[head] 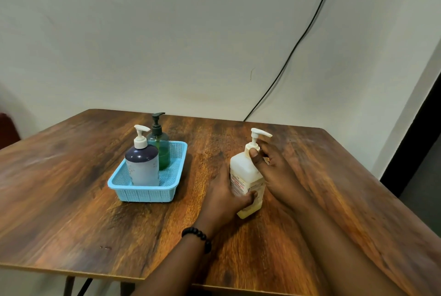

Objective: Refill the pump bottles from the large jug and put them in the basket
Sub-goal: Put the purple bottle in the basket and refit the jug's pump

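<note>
Careful: your left hand (224, 196) grips the cream plastic pump bottle (247, 181) low, your right hand (269, 159) pinches its collar, so twisting hard could tip it.

The bench (71, 176) shows a dark wood-grain top with a soft sheen, the basket (148, 194) is perforated pale blue plastic, the green bottle (163, 152) is translucent glossy plastic, and the cream bottle (241, 171) is matt opaque plastic.
</note>
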